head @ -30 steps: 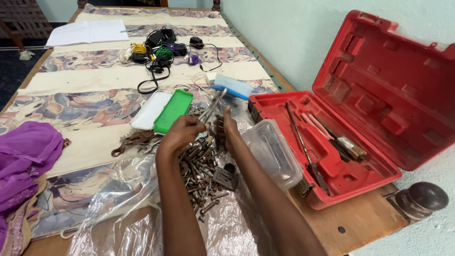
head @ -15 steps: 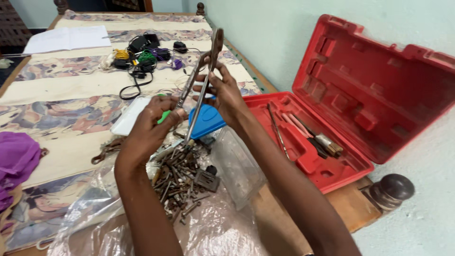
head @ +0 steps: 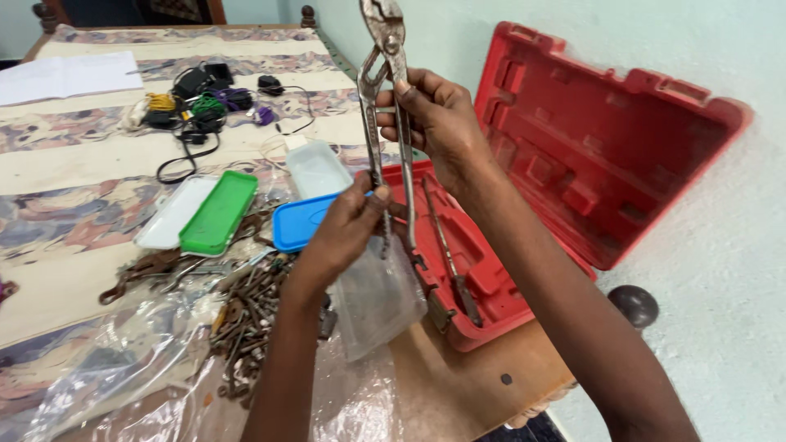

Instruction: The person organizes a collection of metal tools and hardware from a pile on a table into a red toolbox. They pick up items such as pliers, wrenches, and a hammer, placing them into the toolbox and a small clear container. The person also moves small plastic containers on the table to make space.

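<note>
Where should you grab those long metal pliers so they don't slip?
Probably by the two long handles, as now: the right hand wraps both handles of the pliers just below the joint, coming from the right, and the left hand pinches the lower handle ends. The pliers stand upright with the head on top, so the handles offer the longest straight grip.

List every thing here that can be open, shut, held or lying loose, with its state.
Pliers: held upright, handles apart.
Right hand: gripping one handle near the head.
Left hand: gripping the other handle low down.
Red tool case: open, lid up.
Clear container: open, tilted.
Blue lid: off, lying flat.
Green lid: lying flat.
</note>
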